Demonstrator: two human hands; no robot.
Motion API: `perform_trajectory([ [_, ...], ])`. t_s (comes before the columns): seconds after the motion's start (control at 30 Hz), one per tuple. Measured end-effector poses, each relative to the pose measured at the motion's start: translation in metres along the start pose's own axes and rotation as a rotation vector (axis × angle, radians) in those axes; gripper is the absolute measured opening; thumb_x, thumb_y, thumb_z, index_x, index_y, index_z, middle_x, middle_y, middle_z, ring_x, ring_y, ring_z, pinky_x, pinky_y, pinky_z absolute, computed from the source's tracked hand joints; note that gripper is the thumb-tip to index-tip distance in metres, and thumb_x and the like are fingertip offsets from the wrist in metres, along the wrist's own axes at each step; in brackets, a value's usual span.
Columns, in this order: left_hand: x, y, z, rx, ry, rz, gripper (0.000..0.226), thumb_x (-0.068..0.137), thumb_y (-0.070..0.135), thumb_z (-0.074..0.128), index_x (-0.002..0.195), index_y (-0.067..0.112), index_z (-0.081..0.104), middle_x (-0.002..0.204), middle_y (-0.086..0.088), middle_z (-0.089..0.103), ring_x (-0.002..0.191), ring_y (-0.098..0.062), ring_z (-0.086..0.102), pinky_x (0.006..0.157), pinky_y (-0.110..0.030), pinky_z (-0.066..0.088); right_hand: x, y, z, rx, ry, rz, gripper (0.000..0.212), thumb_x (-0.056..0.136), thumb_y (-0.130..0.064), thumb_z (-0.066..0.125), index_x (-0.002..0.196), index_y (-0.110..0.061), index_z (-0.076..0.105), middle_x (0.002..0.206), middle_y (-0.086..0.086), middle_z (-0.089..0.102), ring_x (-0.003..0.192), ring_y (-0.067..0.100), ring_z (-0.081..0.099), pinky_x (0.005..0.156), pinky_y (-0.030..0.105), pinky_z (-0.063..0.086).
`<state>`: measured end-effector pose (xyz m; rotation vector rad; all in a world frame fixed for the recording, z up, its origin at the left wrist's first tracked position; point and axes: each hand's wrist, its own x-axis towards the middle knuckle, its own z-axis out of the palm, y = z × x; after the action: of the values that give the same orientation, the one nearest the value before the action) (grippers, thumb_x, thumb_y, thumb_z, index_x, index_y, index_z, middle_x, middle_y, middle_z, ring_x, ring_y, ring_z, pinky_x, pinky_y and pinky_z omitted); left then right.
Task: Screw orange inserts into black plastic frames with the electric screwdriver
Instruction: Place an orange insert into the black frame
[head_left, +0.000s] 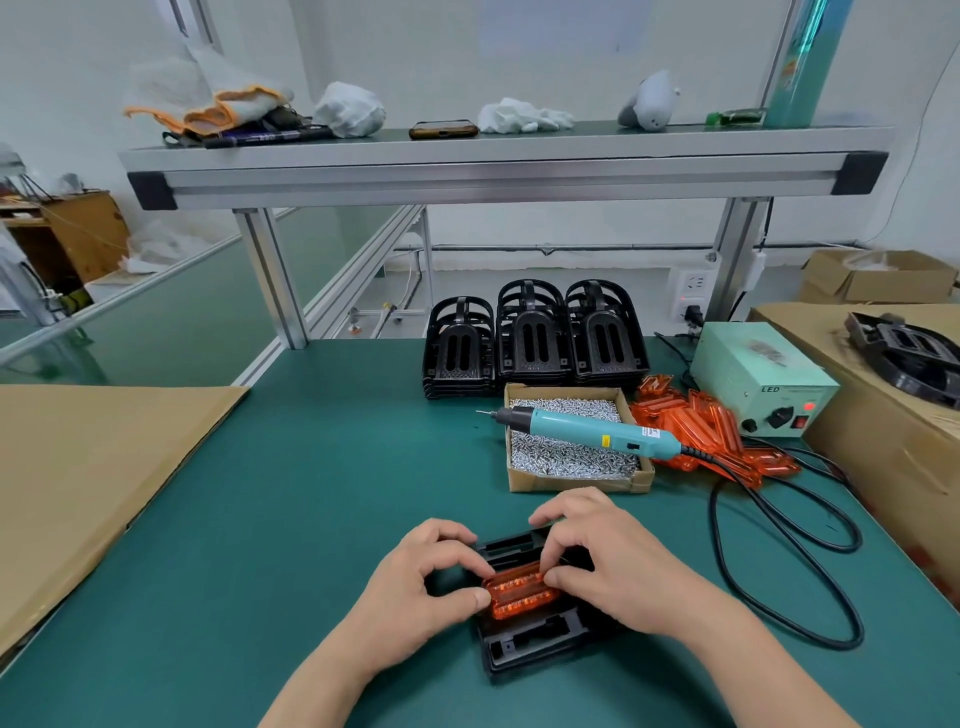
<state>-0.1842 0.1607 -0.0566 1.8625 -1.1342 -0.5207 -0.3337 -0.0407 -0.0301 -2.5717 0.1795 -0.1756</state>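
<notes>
The worktop (311, 493) is dark green; near its front edge sits a black frame (530, 649) with a ribbed, translucent orange insert (519, 592). Toward the right edge lie a teal screwdriver (587, 428) with a yellow label, silver screws (561, 460) and a pale green power unit (753, 374).

Open passage: bare green mat (311, 493) from centre leftward, bounded by a cardboard sheet (78, 478). Front centre is occupied by a black frame (530, 649), its orange insert (519, 592) pinched by the left hand (415, 587) and right hand (613, 561). The rear is blocked by stacked frames (535, 338); right of centre by a screw box (571, 484) with the electric screwdriver (587, 431) laid across it. The far right is crowded by an insert heap (717, 431), power unit (758, 374), looped cable (789, 561) and carton (872, 441). Headroom behind is limited by a shelf (493, 171).
</notes>
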Motion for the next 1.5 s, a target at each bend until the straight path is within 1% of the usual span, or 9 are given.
perform_trajectory([
  [0.2,-0.001,-0.001,-0.002,-0.051,0.010,-0.017,0.010,0.072,0.038,0.073,0.082,0.037,0.076,0.114,0.020,0.059,0.117,-0.003,0.053,0.105,-0.027,0.036,-0.003,-0.001,0.005,0.048,0.033,-0.012,0.004,0.088,-0.023,0.073,0.085,-0.023,0.076,0.126,-0.023,0.057,0.126,-0.012,0.033,0.105,0.009,0.023],
  [0.33,0.001,-0.002,-0.002,-0.053,-0.003,-0.033,0.010,0.077,0.038,0.068,0.079,0.036,0.077,0.110,0.027,0.059,0.116,-0.004,0.052,0.104,-0.032,0.038,-0.005,0.002,0.004,0.082,0.022,0.004,0.003,0.088,-0.024,0.073,0.085,-0.025,0.076,0.127,-0.026,0.056,0.129,-0.014,0.030,0.103,0.005,0.020],
  [0.67,0.003,-0.003,0.000,-0.039,-0.019,-0.035,0.009,0.070,0.044,0.072,0.073,0.035,0.074,0.108,0.027,0.061,0.115,-0.003,0.051,0.105,-0.033,0.036,-0.006,0.003,0.006,0.079,0.006,-0.020,0.005,0.090,-0.025,0.071,0.087,-0.026,0.075,0.130,-0.029,0.054,0.132,-0.017,0.024,0.102,0.001,0.016],
  [0.83,0.004,-0.002,0.001,-0.018,-0.010,-0.019,0.013,0.067,0.048,0.070,0.072,0.036,0.072,0.107,0.027,0.062,0.115,-0.003,0.051,0.104,-0.031,0.036,-0.006,0.002,0.005,0.059,-0.022,-0.032,0.005,0.091,-0.023,0.070,0.088,-0.024,0.073,0.133,-0.026,0.053,0.133,-0.018,0.020,0.102,-0.001,0.012],
  [1.0,0.003,0.000,0.002,0.006,-0.018,0.044,0.020,0.070,0.044,0.070,0.090,0.040,0.070,0.108,0.021,0.064,0.114,-0.007,0.052,0.100,-0.023,0.037,-0.006,-0.002,0.005,0.007,-0.038,-0.047,0.007,0.093,-0.025,0.068,0.087,-0.028,0.070,0.136,-0.024,0.050,0.135,-0.014,0.018,0.106,0.007,0.015],
  [1.07,0.003,0.000,0.001,0.001,-0.025,0.038,0.018,0.070,0.047,0.069,0.087,0.042,0.072,0.109,0.025,0.063,0.116,-0.004,0.051,0.101,-0.020,0.035,-0.007,-0.002,0.006,0.019,-0.028,-0.035,0.006,0.093,-0.027,0.068,0.089,-0.026,0.073,0.136,-0.023,0.050,0.135,-0.014,0.020,0.107,0.008,0.015],
  [1.2,0.001,0.001,-0.002,-0.003,-0.044,0.008,0.011,0.072,0.045,0.071,0.083,0.043,0.074,0.109,0.029,0.060,0.118,-0.001,0.049,0.104,-0.024,0.033,-0.010,-0.001,0.004,0.053,-0.015,-0.027,0.005,0.093,-0.025,0.070,0.090,-0.022,0.074,0.136,-0.021,0.050,0.132,-0.018,0.019,0.101,-0.002,0.010],
  [1.33,-0.008,-0.001,0.002,0.057,-0.064,0.009,0.019,0.070,0.054,0.068,0.085,0.044,0.072,0.115,0.034,0.052,0.123,0.001,0.043,0.102,-0.018,0.030,-0.009,-0.002,0.003,-0.008,-0.011,-0.046,0.006,0.094,-0.024,0.068,0.091,-0.021,0.073,0.137,-0.018,0.050,0.135,-0.009,0.023,0.102,-0.002,0.010],
  [1.5,-0.014,0.001,0.006,0.062,-0.045,0.022,0.012,0.073,0.044,0.070,0.085,0.041,0.070,0.123,0.022,0.053,0.124,-0.002,0.045,0.103,-0.023,0.032,-0.010,-0.003,0.005,0.016,0.002,-0.038,0.006,0.093,-0.025,0.070,0.089,-0.022,0.073,0.134,-0.021,0.052,0.133,-0.011,0.026,0.102,0.000,0.013],
])
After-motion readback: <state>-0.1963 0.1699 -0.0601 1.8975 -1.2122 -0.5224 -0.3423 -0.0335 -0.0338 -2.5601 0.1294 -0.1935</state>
